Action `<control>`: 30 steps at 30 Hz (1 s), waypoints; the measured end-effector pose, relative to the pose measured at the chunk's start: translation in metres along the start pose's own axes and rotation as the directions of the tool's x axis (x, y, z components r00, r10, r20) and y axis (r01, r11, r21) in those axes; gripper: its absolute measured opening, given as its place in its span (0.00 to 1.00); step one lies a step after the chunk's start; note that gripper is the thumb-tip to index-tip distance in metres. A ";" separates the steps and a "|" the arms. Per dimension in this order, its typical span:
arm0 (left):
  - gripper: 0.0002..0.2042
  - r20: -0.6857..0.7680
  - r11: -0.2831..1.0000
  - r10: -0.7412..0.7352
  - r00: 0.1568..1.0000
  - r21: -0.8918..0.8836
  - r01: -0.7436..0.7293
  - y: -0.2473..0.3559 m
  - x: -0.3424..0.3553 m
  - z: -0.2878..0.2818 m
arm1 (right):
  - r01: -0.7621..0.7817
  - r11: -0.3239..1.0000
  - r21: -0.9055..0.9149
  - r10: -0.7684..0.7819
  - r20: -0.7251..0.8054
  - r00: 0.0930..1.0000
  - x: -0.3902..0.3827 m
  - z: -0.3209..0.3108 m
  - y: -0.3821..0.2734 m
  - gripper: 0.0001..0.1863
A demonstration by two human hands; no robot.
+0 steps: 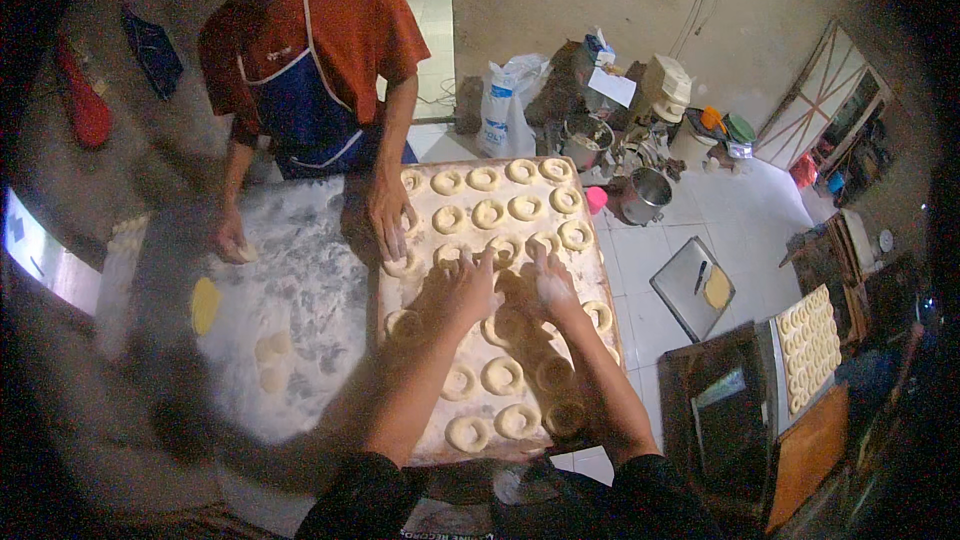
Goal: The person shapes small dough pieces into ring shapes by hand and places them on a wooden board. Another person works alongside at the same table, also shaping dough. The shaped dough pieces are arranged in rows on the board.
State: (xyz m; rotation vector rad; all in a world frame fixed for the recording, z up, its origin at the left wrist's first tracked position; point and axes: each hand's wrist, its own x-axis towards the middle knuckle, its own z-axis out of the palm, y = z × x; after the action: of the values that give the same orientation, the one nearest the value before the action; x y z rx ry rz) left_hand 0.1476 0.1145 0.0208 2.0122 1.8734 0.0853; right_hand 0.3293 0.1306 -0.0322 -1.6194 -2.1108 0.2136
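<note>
Dough rings [503, 389] look pale yellow, round and plump, with hollow centres.

The dough rings [490, 376] are pale cream-yellow on a whitish floured board [590, 275], while the surface [310, 290] beside it is mottled grey and powdery white, with a deeper yellow dough piece [205, 306] on it. Across from the wearer's black sleeve [355, 495], a co-worker's rust-red shirt [355, 20] sits under a navy apron [300, 105] edged in white. Beyond are a white bag [505, 115] with blue print, a bright pink object [596, 200], white floor tiles [640, 250] with a gridded pattern, and a whitish panel [820, 100] crossed by reddish-brown radiating lines.
</note>
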 end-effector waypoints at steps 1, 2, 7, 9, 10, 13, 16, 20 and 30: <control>0.46 0.037 1.000 -0.014 0.999 0.017 0.013 0.001 -0.002 -0.003 | -0.013 1.000 0.005 0.013 0.028 1.000 0.001 -0.009 -0.009 0.29; 0.45 0.032 1.000 -0.029 0.999 0.006 0.028 0.004 -0.005 -0.005 | -0.028 1.000 0.011 0.027 0.056 0.998 0.000 -0.013 -0.013 0.29; 0.32 -0.230 0.997 -0.008 0.973 -0.076 -0.010 0.000 -0.012 0.006 | 0.021 0.994 0.108 -0.019 -0.019 1.000 -0.005 -0.028 -0.020 0.25; 0.23 -0.169 0.994 0.108 0.980 -0.008 -0.111 0.008 -0.015 -0.018 | -0.009 0.990 0.141 0.009 -0.002 1.000 -0.009 -0.026 -0.003 0.23; 0.19 -0.132 0.984 0.177 0.975 0.025 -0.175 0.013 -0.016 -0.027 | -0.064 0.986 0.156 0.060 0.032 0.998 -0.011 -0.006 0.021 0.24; 0.12 -0.285 0.966 0.255 0.924 0.036 -0.255 -0.011 -0.006 0.000 | 0.098 0.995 0.004 -0.098 0.070 0.993 -0.016 -0.011 -0.004 0.25; 0.11 -0.277 0.959 0.285 0.918 0.073 -0.275 -0.005 -0.005 -0.006 | 0.101 0.994 -0.049 -0.098 0.050 0.994 -0.012 -0.017 -0.011 0.25; 0.14 -0.359 0.981 0.131 0.924 -0.090 -0.174 0.007 0.016 -0.031 | 0.028 0.995 -0.093 -0.029 -0.007 1.000 0.021 -0.028 -0.015 0.24; 0.23 -0.335 0.990 0.131 0.933 0.088 -0.107 0.012 0.055 -0.033 | 0.024 0.969 -0.247 -0.063 -0.152 0.986 0.076 0.007 -0.001 0.28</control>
State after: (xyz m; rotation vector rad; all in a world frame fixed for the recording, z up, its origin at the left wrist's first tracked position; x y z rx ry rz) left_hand 0.1545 0.1750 0.0437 2.2761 1.9731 0.4349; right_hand 0.3110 0.2036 -0.0172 -1.6618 -2.1121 -0.1921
